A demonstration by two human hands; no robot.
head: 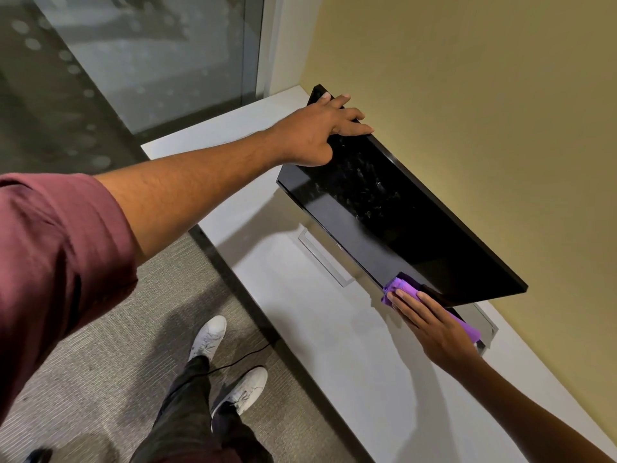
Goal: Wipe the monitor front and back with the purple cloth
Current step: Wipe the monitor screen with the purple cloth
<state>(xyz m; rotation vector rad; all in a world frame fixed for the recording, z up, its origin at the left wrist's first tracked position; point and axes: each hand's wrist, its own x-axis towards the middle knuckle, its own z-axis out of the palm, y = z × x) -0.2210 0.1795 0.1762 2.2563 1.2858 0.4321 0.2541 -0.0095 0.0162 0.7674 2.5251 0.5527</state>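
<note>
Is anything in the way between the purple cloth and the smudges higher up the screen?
Nothing visible. The right hand presses the purple cloth on the monitor near its lower edge; only bare glass lies between it and the smudges.

A white counter (317,329) meets a yellow wall (467,78), grey carpet (117,345) below, perhaps dotted glass (150,61) beyond.
</note>
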